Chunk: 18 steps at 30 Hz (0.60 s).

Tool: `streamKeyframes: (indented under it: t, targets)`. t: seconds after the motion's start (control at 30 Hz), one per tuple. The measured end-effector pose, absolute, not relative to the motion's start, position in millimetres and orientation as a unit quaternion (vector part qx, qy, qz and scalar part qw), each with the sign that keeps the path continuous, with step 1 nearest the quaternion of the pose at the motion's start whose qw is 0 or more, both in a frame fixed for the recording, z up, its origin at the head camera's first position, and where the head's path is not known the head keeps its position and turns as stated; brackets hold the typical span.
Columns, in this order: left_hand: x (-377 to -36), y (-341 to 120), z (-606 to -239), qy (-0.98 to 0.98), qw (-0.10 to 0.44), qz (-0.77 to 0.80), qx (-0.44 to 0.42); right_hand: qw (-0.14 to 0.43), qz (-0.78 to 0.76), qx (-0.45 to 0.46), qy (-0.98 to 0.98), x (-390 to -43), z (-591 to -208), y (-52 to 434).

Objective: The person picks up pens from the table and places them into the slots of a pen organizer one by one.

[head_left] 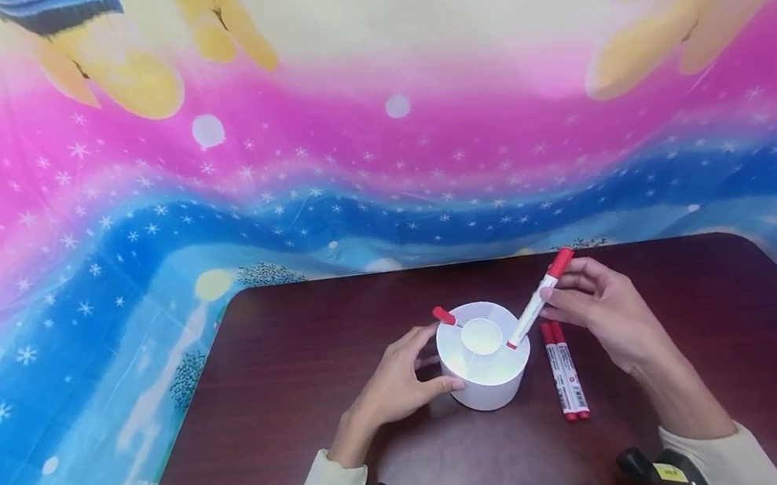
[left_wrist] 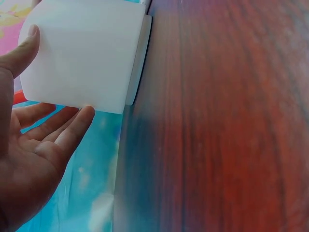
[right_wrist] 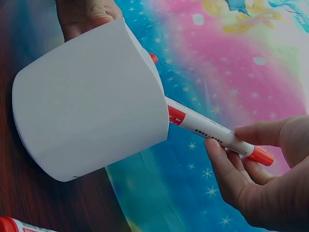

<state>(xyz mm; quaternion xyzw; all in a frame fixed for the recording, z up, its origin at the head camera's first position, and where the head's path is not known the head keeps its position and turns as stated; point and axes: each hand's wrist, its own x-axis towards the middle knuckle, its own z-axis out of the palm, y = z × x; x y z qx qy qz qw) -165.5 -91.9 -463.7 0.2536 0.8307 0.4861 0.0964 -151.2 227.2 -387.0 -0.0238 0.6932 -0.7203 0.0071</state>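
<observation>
A round white pen holder (head_left: 491, 388) with a central cup and divided outer ring stands on the table. My left hand (head_left: 394, 378) grips its left side, thumb at the front and fingers round the back. One red-capped marker (head_left: 444, 316) leans in the holder's left compartment, its cap above the rim. Between thumb and fingers, my right hand (head_left: 597, 307) pinches a white marker with a red cap (head_left: 539, 295). That marker slants, cap up, its lower end inside the rim on the right. In the right wrist view, the holder's wall (right_wrist: 91, 96) hides the marker's lower end.
Two red-capped markers (head_left: 566, 374) lie side by side on the dark wooden table (head_left: 286, 348), right of the holder. Behind the table's back edge hangs a colourful printed cloth (head_left: 352, 167). Straps with black devices are on both wrists.
</observation>
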Motion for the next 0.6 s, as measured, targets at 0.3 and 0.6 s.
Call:
streamKeyframes:
  t: [0.3,0.6]
  targets:
    - [-165.9,-92.0,-464.5,0.828,0.097,0.488,0.257,0.01,-0.698,-0.015,0.716,-150.6,-388.3,223.6]
    - [-166.2,-91.6,-465.2,0.825,0.085,0.49,0.266,0.013,-0.697,-0.023,0.717,-152.7,-389.8,220.9]
